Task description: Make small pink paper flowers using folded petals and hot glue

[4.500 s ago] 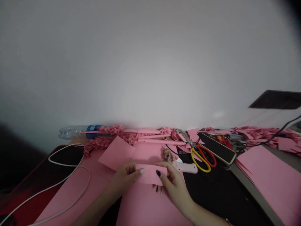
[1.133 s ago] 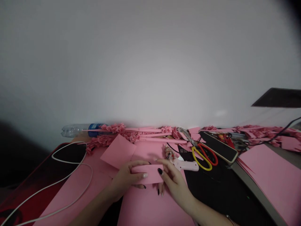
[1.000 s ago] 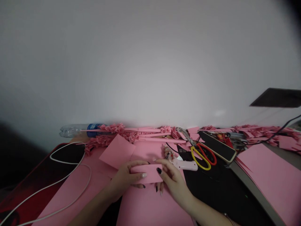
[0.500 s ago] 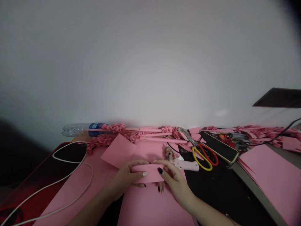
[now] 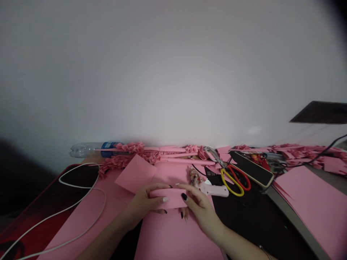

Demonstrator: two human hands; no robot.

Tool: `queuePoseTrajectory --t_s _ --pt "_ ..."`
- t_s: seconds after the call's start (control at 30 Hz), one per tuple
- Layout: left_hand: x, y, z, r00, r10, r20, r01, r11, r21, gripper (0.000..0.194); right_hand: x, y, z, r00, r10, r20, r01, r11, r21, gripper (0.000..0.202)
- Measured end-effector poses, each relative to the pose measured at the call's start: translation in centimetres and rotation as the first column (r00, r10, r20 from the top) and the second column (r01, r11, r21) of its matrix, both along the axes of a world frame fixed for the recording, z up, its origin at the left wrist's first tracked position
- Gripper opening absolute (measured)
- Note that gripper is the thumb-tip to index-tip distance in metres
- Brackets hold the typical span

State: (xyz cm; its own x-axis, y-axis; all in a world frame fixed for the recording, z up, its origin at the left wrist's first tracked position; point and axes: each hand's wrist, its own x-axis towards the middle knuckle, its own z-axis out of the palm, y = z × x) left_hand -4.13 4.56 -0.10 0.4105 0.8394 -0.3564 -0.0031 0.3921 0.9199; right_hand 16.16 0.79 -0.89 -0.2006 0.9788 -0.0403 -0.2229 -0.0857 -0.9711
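A small piece of pink paper [image 5: 171, 200], bent over along its top, is held up between both hands. My left hand [image 5: 145, 202] pinches its left end, thumb in front and fingers behind. At the right end, my right hand [image 5: 199, 205] grips it the same way, with the dark-nailed thumb on the front face. Beneath the hands lies a large pink sheet [image 5: 176, 234]. A square of pink paper [image 5: 135, 173] rests just beyond my left hand. Close to my right hand is a light pink tool handle [image 5: 215, 190], its kind unclear.
Scissors [image 5: 233, 182] with yellow and red handles lie to the right, beside a phone [image 5: 253, 169]. Crumpled pink paper flowers [image 5: 130, 147] line the wall, near a plastic bottle [image 5: 86, 150]. A white cable [image 5: 78, 187] loops at left; pink sheets [image 5: 314, 206] are stacked at right.
Both hands keep hold of the pink paper with almost the same grip. The whole view has shifted very slightly; nothing else has visibly moved.
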Motion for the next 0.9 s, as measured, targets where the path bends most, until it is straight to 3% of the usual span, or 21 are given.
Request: queuePoseTrajectory --t_s 0.4,0.77,0.9 --pt "0.1 0.12 -0.01 1.0 0.014 -0.021 -0.014 1.0 -0.002 0.043 0.11 -0.1 0.04 0.996 -0.051 0.068 0.049 0.998 0.039 0.038" --pt "0.45 0.23 0.74 0.998 0.031 -0.05 -0.032 0.999 -0.022 0.048 0.08 -0.24 -0.53 0.999 -0.005 0.044 0.006 0.999 -0.036 0.05" --pt "0.38 0.16 0.77 0.999 0.033 -0.04 -0.033 0.999 0.007 0.042 0.06 -0.27 -0.61 0.999 -0.017 0.037 0.019 0.999 -0.038 0.048"
